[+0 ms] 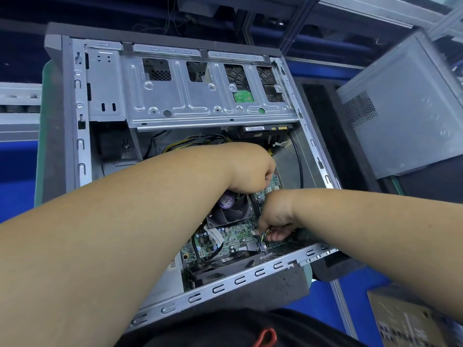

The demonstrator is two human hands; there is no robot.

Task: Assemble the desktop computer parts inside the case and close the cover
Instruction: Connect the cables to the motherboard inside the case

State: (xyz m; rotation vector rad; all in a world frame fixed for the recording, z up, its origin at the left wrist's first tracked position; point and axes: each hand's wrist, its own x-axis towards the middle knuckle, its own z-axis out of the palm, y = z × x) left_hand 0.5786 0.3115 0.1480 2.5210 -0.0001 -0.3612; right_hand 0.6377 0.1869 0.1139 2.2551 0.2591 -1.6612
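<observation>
Motherboard (225,240) under right-hand fingers (278,234), inside case (250,274)

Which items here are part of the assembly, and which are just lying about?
Job: open case, motherboard, CPU fan, thin wires pinched by right hand, left hand, side cover.
Lying about: cardboard box.
</observation>
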